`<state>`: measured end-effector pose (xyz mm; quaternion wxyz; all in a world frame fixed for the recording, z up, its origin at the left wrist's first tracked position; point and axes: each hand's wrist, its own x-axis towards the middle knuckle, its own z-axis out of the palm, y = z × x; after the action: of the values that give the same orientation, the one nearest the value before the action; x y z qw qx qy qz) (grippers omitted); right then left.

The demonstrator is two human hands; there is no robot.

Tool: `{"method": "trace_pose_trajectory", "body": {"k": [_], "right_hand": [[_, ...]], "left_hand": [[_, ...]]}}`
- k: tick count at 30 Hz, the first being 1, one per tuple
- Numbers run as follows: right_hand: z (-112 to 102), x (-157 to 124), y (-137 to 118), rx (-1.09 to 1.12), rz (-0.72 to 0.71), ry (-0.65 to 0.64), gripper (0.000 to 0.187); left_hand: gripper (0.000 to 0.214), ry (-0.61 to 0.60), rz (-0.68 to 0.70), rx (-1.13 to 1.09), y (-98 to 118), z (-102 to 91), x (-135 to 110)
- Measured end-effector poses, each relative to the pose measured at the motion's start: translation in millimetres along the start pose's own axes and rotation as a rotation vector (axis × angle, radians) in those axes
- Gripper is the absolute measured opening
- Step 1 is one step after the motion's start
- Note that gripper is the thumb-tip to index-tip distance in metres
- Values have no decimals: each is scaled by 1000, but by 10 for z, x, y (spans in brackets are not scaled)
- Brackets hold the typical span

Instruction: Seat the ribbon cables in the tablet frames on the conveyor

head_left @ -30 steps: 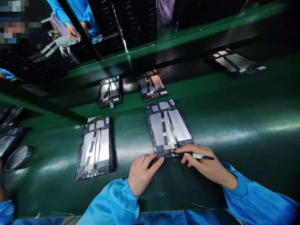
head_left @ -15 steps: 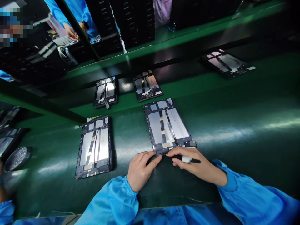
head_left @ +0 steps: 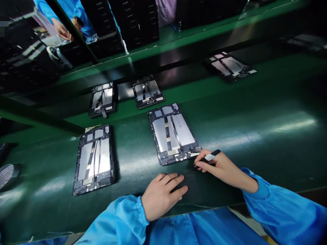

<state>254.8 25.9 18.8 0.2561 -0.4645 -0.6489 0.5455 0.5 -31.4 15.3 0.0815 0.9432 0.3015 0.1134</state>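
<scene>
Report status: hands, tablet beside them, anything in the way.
Left hand open, off the tablet. Right hand holding pen-like tool at its near right corner, contact unclear. Tablet flat on bench, insides exposed. In the way: perhaps right hand, over that corner.

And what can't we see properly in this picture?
Head view:
Pen-like tool: partly hidden by the right hand.
Left hand: palm hidden underneath.
Round thing: cut off by the left edge.
Far-right thing: too blurred to name.
Tablet by right hand: print too small.
</scene>
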Motion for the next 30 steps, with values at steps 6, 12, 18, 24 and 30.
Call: {"method": "trace_pose_trajectory", "body": {"k": [6, 12, 18, 24, 30], "right_hand": [[30, 46, -40, -212, -115, 21, 24], [59, 99, -69, -287, -137, -9, 21], [60, 95, -32, -275, -117, 11, 21], [73, 73, -26, -277, -103, 23, 25], [79, 83, -70, -300, -126, 20, 27]], "left_hand": [[32, 20, -31, 20, -19, 43, 57], [31, 26, -37, 23, -25, 63, 56], [30, 43, -40, -7, -27, 68, 48], [31, 46, -45, -17, -25, 85, 47], [31, 39, -47, -12, -26, 88, 40]]}}
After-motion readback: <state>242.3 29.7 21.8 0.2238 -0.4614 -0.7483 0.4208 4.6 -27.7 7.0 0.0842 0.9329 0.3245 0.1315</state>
